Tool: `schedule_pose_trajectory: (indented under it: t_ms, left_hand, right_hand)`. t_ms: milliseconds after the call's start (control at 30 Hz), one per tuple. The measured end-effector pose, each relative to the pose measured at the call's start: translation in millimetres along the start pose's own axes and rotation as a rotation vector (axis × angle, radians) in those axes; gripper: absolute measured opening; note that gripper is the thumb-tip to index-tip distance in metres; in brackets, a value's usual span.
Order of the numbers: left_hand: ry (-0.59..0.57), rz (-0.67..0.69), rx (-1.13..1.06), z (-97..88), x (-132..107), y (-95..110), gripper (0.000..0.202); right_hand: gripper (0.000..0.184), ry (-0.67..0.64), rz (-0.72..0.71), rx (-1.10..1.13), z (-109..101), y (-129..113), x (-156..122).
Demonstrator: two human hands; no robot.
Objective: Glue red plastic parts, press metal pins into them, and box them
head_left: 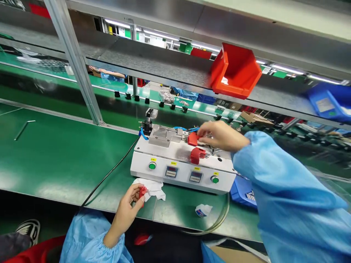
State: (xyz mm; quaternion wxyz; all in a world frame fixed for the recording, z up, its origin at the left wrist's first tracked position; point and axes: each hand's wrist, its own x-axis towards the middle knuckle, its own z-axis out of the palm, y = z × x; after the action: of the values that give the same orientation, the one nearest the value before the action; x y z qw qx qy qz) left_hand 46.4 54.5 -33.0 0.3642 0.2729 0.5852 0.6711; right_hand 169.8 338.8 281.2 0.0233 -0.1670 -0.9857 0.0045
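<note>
My left hand [128, 204] pinches a small red plastic piece [142, 192] just in front of a white bench machine, beside a white cloth [156, 188]. On top of the machine [161, 171], my right hand [219, 136] has its fingers closed at the right edge of a flat red plastic part [193, 138]; the fingertips partly hide the contact. Nearer the machine's front edge sits another red part [196, 156] with several thin metal pins pointing right. A metal fixture block [160, 134] lies to the left of the right hand.
Green buttons and small counters line the machine's front. A small white bottle [203, 210] and a blue bin [242, 191] with metal pieces are nearby. A red bin [237, 76] sits on the shelf overhead. A hex key [24, 129] lies left; a black cable [109, 171] crosses the bench.
</note>
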Motion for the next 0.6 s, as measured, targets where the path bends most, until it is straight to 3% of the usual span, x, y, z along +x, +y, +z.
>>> schedule_pose_trajectory:
  t_ms: [133, 200, 300, 400, 500, 600]
  left_hand:
    - [-0.024, -0.021, 0.021, -5.1, -1, -3, 0.045]
    - [-0.029, -0.034, 0.044, -8.3, -3, -3, 0.048]
    - [-0.015, -0.054, 0.078, -13.5, -6, -2, 0.053]
    - [-0.001, -0.083, 0.106, -19.5, -10, -2, 0.057]
    - [0.010, -0.126, 0.130, -23.7, -11, -1, 0.062]
    - [0.048, -0.161, 0.146, -23.4, -13, 3, 0.066]
  right_hand:
    - [0.005, -0.156, 0.129, -0.068, 30, 5, -33]
    - [0.009, -0.170, 0.160, -0.081, 38, 3, -40]
    - [0.018, -0.061, 0.156, -0.051, 27, 3, -53]
    - [0.010, -0.018, 0.224, -0.023, 1, 12, -77]
    - [0.010, -0.253, 0.401, 0.039, -13, 31, -113]
    - [0.014, -0.502, 0.573, 0.093, 2, 62, -153]
